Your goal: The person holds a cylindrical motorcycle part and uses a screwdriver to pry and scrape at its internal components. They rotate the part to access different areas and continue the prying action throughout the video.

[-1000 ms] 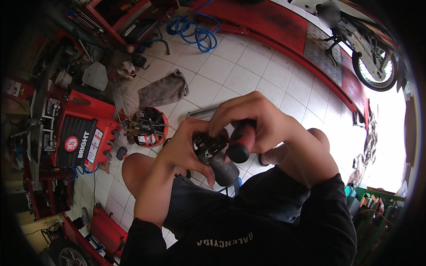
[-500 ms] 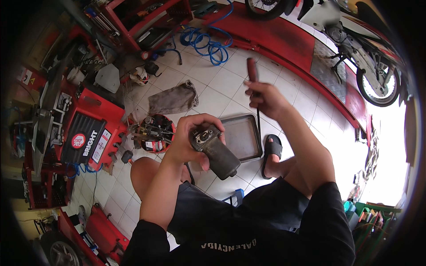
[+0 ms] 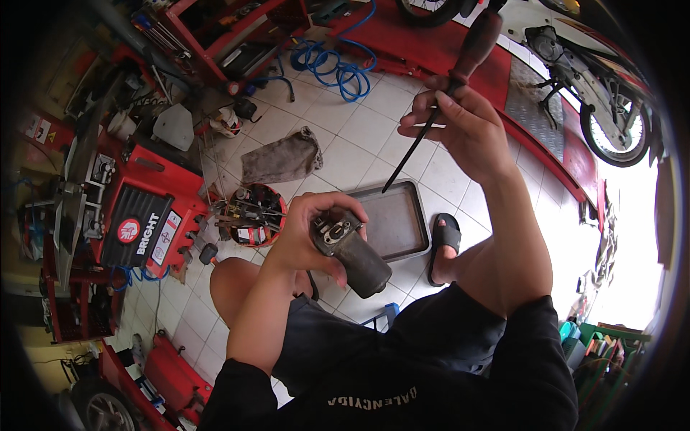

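Dark metal part (image 3: 352, 255) sat tilted in the left hand (image 3: 309, 226), between the knees, blunt end pointing toward the lap. That hand curled round the flanged end, fingers over the far side, thumb along the near flank. The right hand (image 3: 467, 129) pinched a screwdriver (image 3: 474, 52) near the neck of its handle, the other fingers loosely spread; tip pointed down, clear of the part.

Handling, as I judged it: best to keep the cylinder firmly cupped, flange face exposed, left fingertips out of the tip's line; a fuller grip on the handle would give steadier control than that light pinch.

Materials: the body was a dull, grey-black cylinder, scuffed, with a paler, irregular face of holes and raised bosses (too small to sort out). Handle red and dark, shaft slim and black.

Beyond: a shallow rectangular tray (image 3: 395, 223) with rounded corners, on glossy white tiles (image 3: 359, 147); a crumpled, stained grey cloth (image 3: 282, 156); a round red tub (image 3: 279, 199) crowded with tools; blue hose (image 3: 332, 67) in loose loops.
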Demonstrator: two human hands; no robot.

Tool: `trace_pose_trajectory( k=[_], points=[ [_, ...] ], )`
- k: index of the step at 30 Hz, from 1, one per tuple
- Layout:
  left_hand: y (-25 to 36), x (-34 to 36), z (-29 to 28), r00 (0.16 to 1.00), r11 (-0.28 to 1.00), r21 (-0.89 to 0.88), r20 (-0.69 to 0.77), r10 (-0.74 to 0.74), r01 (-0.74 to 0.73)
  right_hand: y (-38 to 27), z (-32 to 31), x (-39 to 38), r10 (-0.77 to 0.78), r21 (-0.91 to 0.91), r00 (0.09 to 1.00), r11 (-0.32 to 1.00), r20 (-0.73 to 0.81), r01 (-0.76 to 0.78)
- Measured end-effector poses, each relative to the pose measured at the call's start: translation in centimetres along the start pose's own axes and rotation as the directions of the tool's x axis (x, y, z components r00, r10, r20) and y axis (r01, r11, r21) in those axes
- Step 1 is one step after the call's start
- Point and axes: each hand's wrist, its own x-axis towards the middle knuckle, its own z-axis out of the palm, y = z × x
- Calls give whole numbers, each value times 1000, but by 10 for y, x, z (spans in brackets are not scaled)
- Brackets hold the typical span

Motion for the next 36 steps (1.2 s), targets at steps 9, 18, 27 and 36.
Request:
trace_pose_trajectory(
  k=[9, 18, 27, 36],
  points=[
    [-1, 0, 1, 998, 969, 241, 6, -55, 52, -24, 27, -40, -343, 21, 922, 938, 178, 345],
    [-7, 4, 5, 994, 973, 203, -32, -104, 108, -21, 33, -54, -353, 100, 894, 936, 275, 338],
    [-13, 9, 9, 991, 971, 202, -47, -123, 130, -18, 29, -58, -353, 50, 896, 934, 269, 353],
    [-14, 9, 2, 993, 956, 282, 47, -104, 87, -20, 31, -60, -387, -59, 877, 906, 286, 419]
  ],
)
